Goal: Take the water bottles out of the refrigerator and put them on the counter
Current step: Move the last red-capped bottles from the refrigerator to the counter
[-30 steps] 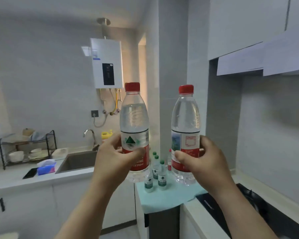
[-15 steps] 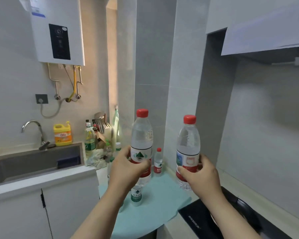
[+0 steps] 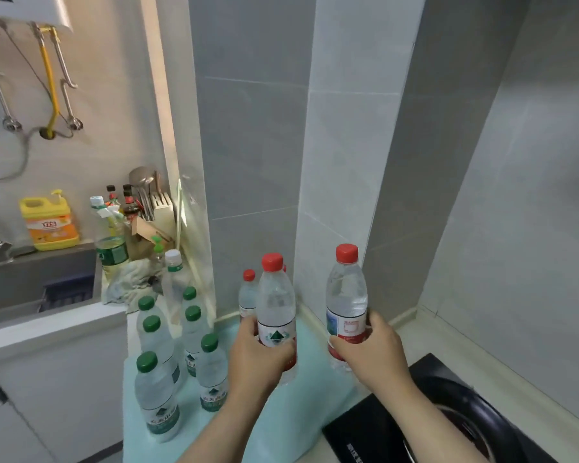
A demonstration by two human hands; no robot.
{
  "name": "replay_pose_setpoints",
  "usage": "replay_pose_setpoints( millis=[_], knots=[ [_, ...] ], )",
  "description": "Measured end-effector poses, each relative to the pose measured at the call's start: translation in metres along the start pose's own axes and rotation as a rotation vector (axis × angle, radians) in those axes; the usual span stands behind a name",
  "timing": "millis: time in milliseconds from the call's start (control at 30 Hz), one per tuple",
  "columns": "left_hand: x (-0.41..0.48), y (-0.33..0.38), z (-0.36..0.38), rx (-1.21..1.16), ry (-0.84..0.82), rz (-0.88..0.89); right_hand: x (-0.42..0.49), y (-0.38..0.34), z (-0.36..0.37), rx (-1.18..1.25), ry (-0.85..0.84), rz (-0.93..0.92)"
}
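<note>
My left hand (image 3: pixel 259 357) grips a clear red-capped water bottle (image 3: pixel 276 304) around its label. In my right hand (image 3: pixel 370 349) is a second red-capped bottle (image 3: pixel 346 295), also upright. Both are low over the pale turquoise mat (image 3: pixel 315 409) on the counter; I cannot tell whether their bases touch it. Another red-capped bottle (image 3: pixel 248 292) stands behind, against the tiled wall. Several green-capped water bottles (image 3: pixel 156 396) stand on the mat's left side. The refrigerator is out of view.
A black gas hob (image 3: pixel 448 426) lies to the right of the mat. The sink (image 3: pixel 34 289), a yellow detergent jug (image 3: pixel 49 222), condiment bottles, a knife block (image 3: pixel 163 208) and a crumpled cloth (image 3: pixel 127 282) crowd the left. A tiled pillar (image 3: pixel 341 162) rises behind the bottles.
I have come closer to the counter and my view has tilted down. Both hands have lowered the two red-capped bottles toward the mat, beside the green-capped group.
</note>
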State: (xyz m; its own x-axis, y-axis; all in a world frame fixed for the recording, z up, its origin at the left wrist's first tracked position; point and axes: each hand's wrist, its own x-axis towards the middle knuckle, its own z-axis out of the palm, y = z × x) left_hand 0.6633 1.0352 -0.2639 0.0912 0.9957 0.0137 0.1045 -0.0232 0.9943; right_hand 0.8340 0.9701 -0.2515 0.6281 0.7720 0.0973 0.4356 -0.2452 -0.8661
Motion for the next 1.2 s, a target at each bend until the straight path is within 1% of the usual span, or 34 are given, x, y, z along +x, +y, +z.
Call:
replay_pose_setpoints(
  millis=[167, 267, 333, 467, 667, 833, 967, 1033, 1133, 1200],
  knots=[
    [0.068, -0.047, 0.052, 0.047, 0.098, -0.062, 0.091, 0.052, 0.049, 0.020, -0.087, 0.038],
    [0.102, -0.076, 0.072, 0.054, 0.163, -0.110, 0.129, 0.079, 0.083, 0.037, -0.143, 0.040],
    [0.122, -0.102, 0.083, 0.047, 0.214, -0.147, 0.148, 0.095, 0.110, 0.041, -0.192, 0.038],
    [0.148, -0.134, 0.090, 0.063, 0.301, -0.193, 0.174, 0.122, 0.153, 0.012, -0.237, 0.048],
    [0.169, -0.174, 0.086, 0.108, 0.415, -0.235, 0.196, 0.149, 0.192, -0.062, -0.282, 0.016],
    [0.176, -0.192, 0.085, 0.136, 0.432, -0.210, 0.208, 0.166, 0.215, 0.061, -0.320, -0.090],
    [0.178, -0.196, 0.083, 0.148, 0.397, -0.195, 0.209, 0.176, 0.222, 0.126, -0.329, -0.116],
    [0.177, -0.195, 0.079, 0.143, 0.365, -0.192, 0.210, 0.178, 0.224, 0.116, -0.354, -0.116],
    [0.175, -0.176, 0.075, 0.131, 0.311, -0.159, 0.210, 0.169, 0.217, 0.126, -0.395, -0.106],
    [0.170, -0.150, 0.071, 0.158, 0.317, -0.080, 0.205, 0.154, 0.202, 0.212, -0.365, -0.080]
  ],
)
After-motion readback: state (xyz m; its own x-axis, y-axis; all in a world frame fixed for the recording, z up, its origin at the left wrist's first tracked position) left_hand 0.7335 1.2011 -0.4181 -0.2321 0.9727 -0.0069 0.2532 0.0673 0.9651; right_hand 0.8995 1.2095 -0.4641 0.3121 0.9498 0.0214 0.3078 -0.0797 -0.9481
